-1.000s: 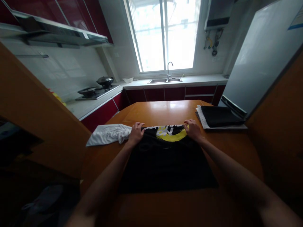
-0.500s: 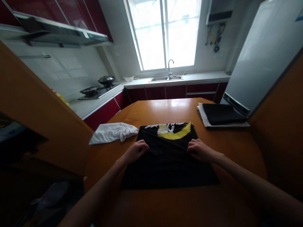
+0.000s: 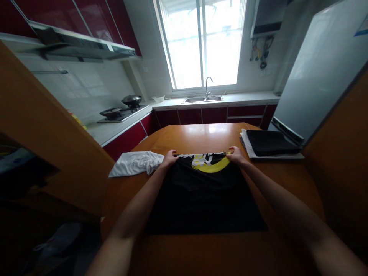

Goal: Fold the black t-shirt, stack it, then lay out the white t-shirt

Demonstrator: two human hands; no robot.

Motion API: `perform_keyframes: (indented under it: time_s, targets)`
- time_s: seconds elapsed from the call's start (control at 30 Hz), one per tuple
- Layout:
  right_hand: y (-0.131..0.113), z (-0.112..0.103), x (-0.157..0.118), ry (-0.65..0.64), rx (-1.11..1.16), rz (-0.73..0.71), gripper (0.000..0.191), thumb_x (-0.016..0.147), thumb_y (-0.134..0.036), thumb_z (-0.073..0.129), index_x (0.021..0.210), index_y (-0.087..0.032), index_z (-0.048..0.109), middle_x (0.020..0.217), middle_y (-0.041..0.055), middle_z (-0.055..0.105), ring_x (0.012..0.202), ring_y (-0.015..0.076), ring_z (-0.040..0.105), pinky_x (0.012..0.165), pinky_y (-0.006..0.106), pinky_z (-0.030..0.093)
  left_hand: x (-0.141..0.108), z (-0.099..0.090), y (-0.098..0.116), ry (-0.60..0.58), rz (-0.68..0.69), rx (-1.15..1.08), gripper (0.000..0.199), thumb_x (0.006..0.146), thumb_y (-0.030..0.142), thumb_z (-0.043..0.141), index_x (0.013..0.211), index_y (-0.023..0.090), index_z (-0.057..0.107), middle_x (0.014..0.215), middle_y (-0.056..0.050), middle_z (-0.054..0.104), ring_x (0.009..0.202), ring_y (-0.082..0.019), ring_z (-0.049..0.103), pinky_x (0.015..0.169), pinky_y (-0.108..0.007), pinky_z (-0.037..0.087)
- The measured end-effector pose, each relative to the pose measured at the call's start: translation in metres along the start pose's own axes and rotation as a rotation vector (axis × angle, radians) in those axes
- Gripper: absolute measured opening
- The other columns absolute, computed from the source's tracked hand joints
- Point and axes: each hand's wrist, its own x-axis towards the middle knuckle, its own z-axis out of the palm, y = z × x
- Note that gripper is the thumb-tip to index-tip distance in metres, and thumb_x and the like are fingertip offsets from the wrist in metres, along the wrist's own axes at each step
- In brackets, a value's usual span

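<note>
A black T-shirt [image 3: 205,203] with a yellow and white print lies spread on the wooden table [image 3: 198,136], its far edge folded over straight. My left hand [image 3: 170,158] pinches the far left corner of the shirt. At the far right corner, by the end of the yellow print, my right hand [image 3: 237,155] is closed on the fabric too. Just left of my left hand lies a crumpled white garment [image 3: 135,163].
Folded dark and white clothes [image 3: 270,143] are stacked at the table's right side, near the refrigerator [image 3: 313,69]. Beyond the table run a counter with a sink [image 3: 195,99] and a stove [image 3: 123,114] bearing two pans. A wooden panel [image 3: 57,134] stands at the left.
Both hands have moved away from me, from the shirt's middle to its far corners, and now grip the far edge. The view has tilted slightly up.
</note>
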Motion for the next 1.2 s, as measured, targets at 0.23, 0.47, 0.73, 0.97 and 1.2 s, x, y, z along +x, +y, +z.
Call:
perform_keyframes:
  time_s: [0.23, 0.47, 0.73, 0.97, 1.2]
  targets:
    - [0.006, 0.008, 0.034, 0.143, 0.22, 0.046, 0.041, 0.066, -0.015, 0.075, 0.105, -0.013, 0.064, 0.071, 0.0016, 0.064, 0.061, 0.0155, 0.062, 0.057, 0.023, 0.05, 0.025, -0.001, -0.013, -0.042, 0.049, -0.184, 0.053, 0.05, 0.044, 0.091, 0.088, 0.013, 0.072, 0.085, -0.01, 0.075, 0.081, -0.023, 0.07, 0.078, -0.033, 0.054]
    - [0.013, 0.019, 0.048, 0.165, 0.275, 0.024, 0.04, 0.073, -0.02, 0.07, 0.112, -0.013, 0.062, 0.079, 0.0051, 0.071, 0.065, 0.0175, 0.068, 0.059, 0.024, 0.054, 0.051, 0.008, -0.02, 0.009, 0.092, -0.258, 0.056, 0.058, 0.048, 0.087, 0.101, 0.014, 0.076, 0.104, -0.013, 0.077, 0.096, -0.025, 0.071, 0.091, -0.037, 0.054]
    - [0.015, 0.014, 0.039, 0.197, -0.15, -0.015, 0.047, 0.085, -0.039, 0.066, 0.124, -0.013, 0.061, 0.101, 0.0166, 0.074, 0.098, 0.0291, 0.071, 0.089, 0.038, 0.053, 0.057, 0.012, -0.029, 0.125, 0.085, -0.027, 0.042, 0.071, 0.03, 0.081, 0.109, 0.013, 0.072, 0.111, -0.016, 0.074, 0.108, -0.028, 0.068, 0.099, -0.038, 0.05]
    - [0.011, 0.018, 0.04, 0.13, -0.091, 0.006, 0.061, 0.078, -0.029, 0.073, 0.132, -0.01, 0.055, 0.117, 0.0201, 0.069, 0.106, 0.0291, 0.069, 0.09, 0.036, 0.054, 0.066, 0.02, -0.024, 0.053, -0.049, -0.057, 0.049, 0.07, 0.028, 0.084, 0.113, 0.013, 0.069, 0.089, -0.011, 0.074, 0.081, -0.022, 0.07, 0.079, -0.032, 0.055]
    - [0.002, 0.022, 0.075, 0.214, 0.355, 0.068, 0.048, 0.071, -0.019, 0.071, 0.118, -0.012, 0.063, 0.087, 0.0087, 0.073, 0.072, 0.0205, 0.071, 0.065, 0.028, 0.058, 0.088, 0.017, -0.014, 0.088, -0.056, -0.219, 0.038, 0.071, 0.028, 0.084, 0.104, 0.011, 0.072, 0.088, -0.009, 0.074, 0.07, -0.015, 0.068, 0.071, -0.027, 0.056]
